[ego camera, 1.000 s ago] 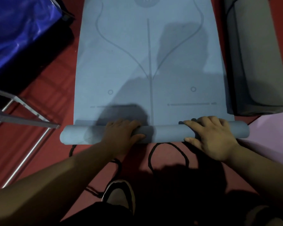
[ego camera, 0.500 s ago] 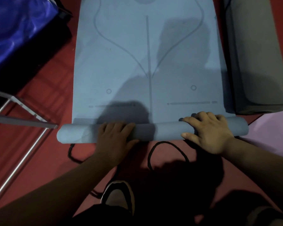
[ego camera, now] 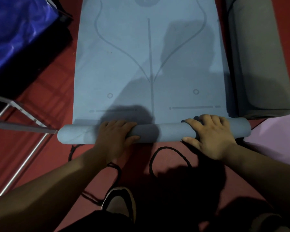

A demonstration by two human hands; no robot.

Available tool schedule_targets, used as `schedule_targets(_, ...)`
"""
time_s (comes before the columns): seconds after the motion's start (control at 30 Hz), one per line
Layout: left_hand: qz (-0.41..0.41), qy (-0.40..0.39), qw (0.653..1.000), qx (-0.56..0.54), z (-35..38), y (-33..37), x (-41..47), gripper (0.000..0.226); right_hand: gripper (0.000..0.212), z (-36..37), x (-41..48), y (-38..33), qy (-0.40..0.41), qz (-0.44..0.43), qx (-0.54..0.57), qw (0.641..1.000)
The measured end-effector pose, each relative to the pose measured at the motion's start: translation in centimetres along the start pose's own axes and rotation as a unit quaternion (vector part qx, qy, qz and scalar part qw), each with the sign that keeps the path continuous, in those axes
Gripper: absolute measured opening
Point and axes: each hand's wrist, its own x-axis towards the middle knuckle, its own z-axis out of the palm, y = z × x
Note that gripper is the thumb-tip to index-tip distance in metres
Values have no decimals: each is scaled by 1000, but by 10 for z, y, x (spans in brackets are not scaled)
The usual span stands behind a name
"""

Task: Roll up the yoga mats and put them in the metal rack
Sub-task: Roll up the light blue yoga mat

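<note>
Curling my left hand (ego camera: 115, 137) and right hand (ego camera: 211, 134) over the blue yoga mat (ego camera: 149, 64)'s rolled end on the red floor (ego camera: 45, 91); roll lies crosswise, the flat part stretching away from me.

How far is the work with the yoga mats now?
Done: the grey mat looks rolled, yet lies on the floor. In hand: the left hand and right hand grip the blue mat at its small roll; most lies flat. Left: finish it, roll the pink mat, put all in the metal rack.
</note>
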Motion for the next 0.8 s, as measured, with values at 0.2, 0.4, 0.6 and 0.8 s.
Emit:
schedule_targets(0.2,6,55,997,52,11,7,-19,64,76,-2,5,0,-12,1,12,1000)
schedule_targets(0.4,14,1,999,40,-1,-3,0,63,76,-8,8,3,-13,-11,25,1000)
schedule_targets(0.6,35,-5,999,31,-5,-10,7,61,79,-12,8,4,-22,-23,10,999)
schedule_targets(0.8,45,-24,998,20,-13,-26,4,63,75,-14,17,-7,-51,-37,32,997)
